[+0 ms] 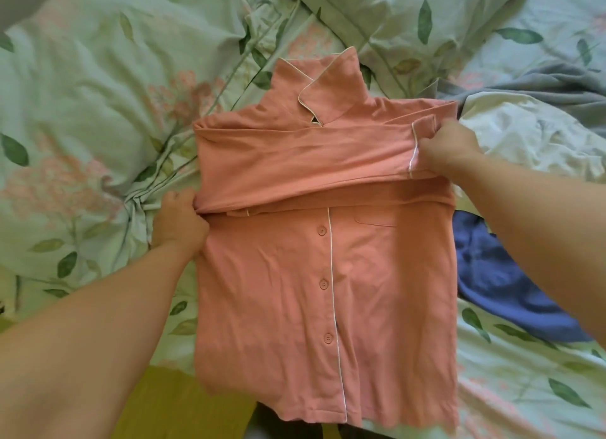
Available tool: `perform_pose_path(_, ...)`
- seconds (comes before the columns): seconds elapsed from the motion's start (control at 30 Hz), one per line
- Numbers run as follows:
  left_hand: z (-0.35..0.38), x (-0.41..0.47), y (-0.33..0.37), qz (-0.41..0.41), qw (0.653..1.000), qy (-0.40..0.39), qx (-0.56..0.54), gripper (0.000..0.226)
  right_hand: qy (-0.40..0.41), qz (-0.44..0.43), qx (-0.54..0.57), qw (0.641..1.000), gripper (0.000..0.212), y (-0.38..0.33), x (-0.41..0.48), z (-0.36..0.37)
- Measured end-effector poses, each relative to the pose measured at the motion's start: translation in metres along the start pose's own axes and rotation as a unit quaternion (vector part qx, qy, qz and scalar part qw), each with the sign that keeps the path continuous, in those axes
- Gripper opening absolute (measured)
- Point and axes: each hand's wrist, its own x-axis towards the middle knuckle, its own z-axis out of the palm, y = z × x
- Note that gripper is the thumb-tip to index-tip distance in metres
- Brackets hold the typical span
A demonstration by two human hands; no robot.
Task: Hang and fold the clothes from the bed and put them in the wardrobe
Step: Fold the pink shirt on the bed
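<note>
A salmon-pink button-up pyjama shirt (328,291) with white piping lies front-up on the bed, collar toward the pillows. One sleeve is folded straight across the chest. My left hand (178,222) grips the folded edge of that sleeve at the shirt's left side. My right hand (449,149) pinches the sleeve's white-piped cuff at the shirt's right side.
The bed is covered by a pale green floral duvet (82,127) with pillows at the far end. A blue garment (501,284) lies right of the shirt. A grey garment (541,84) and a white one (531,133) lie further back right. A mustard-yellow cloth (173,406) sits at the near edge.
</note>
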Motion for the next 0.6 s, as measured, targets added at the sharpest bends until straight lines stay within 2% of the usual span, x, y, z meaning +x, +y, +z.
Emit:
perform_pose_path(0.07, 0.004, 0.004, 0.002, -0.089, 0.995, -0.027, -0.042, 0.021, -0.038, -0.004, -0.042, 0.998, 0.018, 0.001, -0.007, 0.008)
perform_pose_path(0.13, 0.006, 0.018, 0.01, -0.161, 0.984, -0.054, -0.054, 0.016, -0.048, 0.012, -0.061, 0.997, 0.041, 0.001, -0.009, 0.013)
perform_pose_path(0.2, 0.005, 0.037, 0.022, -0.219, 0.97, -0.101, 0.017, 0.033, -0.031, 0.027, -0.093, 0.995, 0.058, -0.001, -0.009, 0.014)
perform_pose_path(0.27, -0.004, 0.054, 0.04, -0.235, 0.967, -0.074, 0.061, 0.049, 0.003, 0.011, -0.144, 0.989, 0.062, -0.007, -0.006, 0.012)
perform_pose_path(0.33, -0.02, 0.067, 0.056, -0.19, 0.981, 0.015, 0.042, 0.057, 0.037, -0.031, -0.211, 0.976, 0.079, -0.011, -0.001, 0.009)
perform_pose_path(0.4, -0.037, 0.079, 0.068, -0.086, 0.993, 0.058, 0.048, 0.062, 0.051, -0.081, -0.265, 0.959, 0.096, -0.014, 0.007, 0.003)
perform_pose_path(0.5, -0.051, 0.104, 0.083, 0.053, 0.997, -0.009, 0.049, 0.077, 0.006, -0.122, -0.283, 0.951, 0.107, -0.017, 0.024, -0.003)
perform_pose_path(0.6, -0.057, 0.122, 0.096, 0.115, 0.985, -0.113, 0.064, 0.092, -0.033, -0.136, -0.317, 0.938, 0.109, -0.022, 0.033, -0.004)
